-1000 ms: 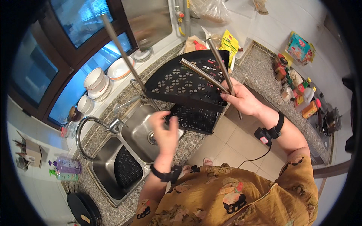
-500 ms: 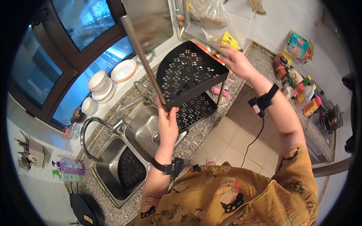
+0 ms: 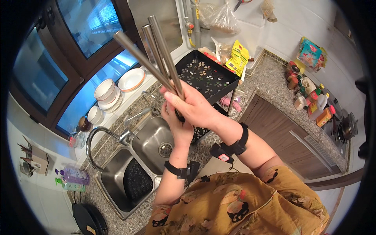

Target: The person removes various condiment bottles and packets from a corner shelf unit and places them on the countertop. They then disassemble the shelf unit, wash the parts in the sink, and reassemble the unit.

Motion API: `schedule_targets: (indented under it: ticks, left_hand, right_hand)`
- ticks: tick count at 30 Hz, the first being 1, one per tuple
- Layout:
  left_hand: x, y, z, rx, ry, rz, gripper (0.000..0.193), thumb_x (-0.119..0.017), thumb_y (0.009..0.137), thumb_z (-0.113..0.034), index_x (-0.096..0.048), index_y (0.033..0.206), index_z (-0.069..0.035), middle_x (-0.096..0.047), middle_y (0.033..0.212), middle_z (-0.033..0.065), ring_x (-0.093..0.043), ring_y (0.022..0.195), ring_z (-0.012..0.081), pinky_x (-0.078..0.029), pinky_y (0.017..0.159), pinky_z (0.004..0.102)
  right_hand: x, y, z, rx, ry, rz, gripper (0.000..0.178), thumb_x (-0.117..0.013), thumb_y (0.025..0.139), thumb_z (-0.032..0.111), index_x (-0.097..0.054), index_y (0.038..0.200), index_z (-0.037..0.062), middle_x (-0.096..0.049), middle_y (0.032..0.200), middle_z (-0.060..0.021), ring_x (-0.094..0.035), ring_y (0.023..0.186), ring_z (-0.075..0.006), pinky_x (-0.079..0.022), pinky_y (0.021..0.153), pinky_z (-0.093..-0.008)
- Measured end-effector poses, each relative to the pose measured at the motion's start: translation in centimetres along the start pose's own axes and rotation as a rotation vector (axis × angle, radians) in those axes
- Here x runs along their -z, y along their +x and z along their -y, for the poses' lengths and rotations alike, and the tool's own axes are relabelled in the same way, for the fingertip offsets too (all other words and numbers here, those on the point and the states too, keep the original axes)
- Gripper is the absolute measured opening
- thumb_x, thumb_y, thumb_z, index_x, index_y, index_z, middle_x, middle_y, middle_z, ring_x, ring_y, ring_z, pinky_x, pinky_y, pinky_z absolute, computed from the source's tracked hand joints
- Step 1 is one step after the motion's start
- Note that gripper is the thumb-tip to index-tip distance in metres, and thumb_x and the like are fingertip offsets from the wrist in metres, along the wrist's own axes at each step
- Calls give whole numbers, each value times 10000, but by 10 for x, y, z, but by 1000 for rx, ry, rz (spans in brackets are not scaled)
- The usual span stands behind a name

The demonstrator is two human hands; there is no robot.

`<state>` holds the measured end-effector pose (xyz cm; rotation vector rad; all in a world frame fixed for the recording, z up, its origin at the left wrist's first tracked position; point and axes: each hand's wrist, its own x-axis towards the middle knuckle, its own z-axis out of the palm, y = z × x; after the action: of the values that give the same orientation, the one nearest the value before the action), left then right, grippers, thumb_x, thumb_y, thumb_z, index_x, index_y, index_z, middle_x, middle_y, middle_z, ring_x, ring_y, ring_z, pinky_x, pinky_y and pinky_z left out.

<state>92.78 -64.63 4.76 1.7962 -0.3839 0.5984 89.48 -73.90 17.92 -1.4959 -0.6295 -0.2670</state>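
Several shiny metal tubes (image 3: pixel 161 51) fan up and to the left from my right hand (image 3: pixel 196 105), whose fingers are closed around their lower parts. Just below, my left hand (image 3: pixel 179 127) is closed at the near corner of a black shelf rack (image 3: pixel 213 84), close to the tube ends; its grip is partly hidden by my right hand. The rack has two quarter-round tiers with flower-shaped cutouts, joined by metal posts, and stands on the counter right of the sink. A similar loose black shelf (image 3: pixel 137 179) lies in the left sink basin.
A double steel sink (image 3: pixel 156 135) with a curved faucet (image 3: pixel 91 147) lies left of the rack. Bowls and plates (image 3: pixel 109 94) line the window ledge. Behind the rack is a yellow packet (image 3: pixel 237 58); pink gloves (image 3: pixel 231 103) lie beside it. Condiment bottles (image 3: pixel 313 100) stand at right.
My right hand has come from the rack's far right side to the near corner beside my left hand. More tubes now stand bundled there. The rack's top sits slightly further right.
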Motion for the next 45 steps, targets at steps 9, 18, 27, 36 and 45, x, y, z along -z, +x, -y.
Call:
schedule_targets:
  ticks: [9,18,27,36,45]
  left_hand:
    - [-16,-3,-15,163,-804,-168,283,-582,995,-189,-526,1219,-26,-495,1301,115,-526,1189,231,-457,965,359]
    - [-11,-13,-24,-67,60,-189,330,-759,853,-194,-576,1083,-44,-425,1403,232,-452,1291,410,-373,1074,472]
    - [-9,-16,-23,-24,42,-132,376,-730,905,-199,-565,1214,-62,-384,1450,226,-440,1312,381,-356,1094,462]
    - [4,-20,-20,80,-1,-148,294,-621,936,-38,-556,1219,-89,-418,1457,104,-580,1009,164,-490,520,211]
    - [22,-27,-23,164,17,-154,277,-572,941,-28,-529,1209,-84,-374,1503,140,-597,929,151,-487,485,201]
  right_hand:
    - [-12,9,6,40,-103,-140,281,-596,1008,250,-577,1097,-16,-621,845,-77,-571,792,-158,-495,757,-339]
    - [100,73,139,351,337,-357,321,-546,1038,396,-547,917,99,-479,624,27,-433,535,-121,-424,558,-260]
    - [248,-78,-15,-264,-148,-873,243,-609,1010,295,-596,967,57,-524,607,14,-476,457,-95,-372,438,-266]
    - [272,-225,-117,-753,-816,-263,281,-630,963,298,-576,1091,53,-661,900,-204,-650,849,-387,-509,789,-438]
    - [259,-212,-208,-995,-1075,167,323,-625,936,328,-610,1144,81,-700,1088,-190,-668,1037,-379,-540,862,-490]
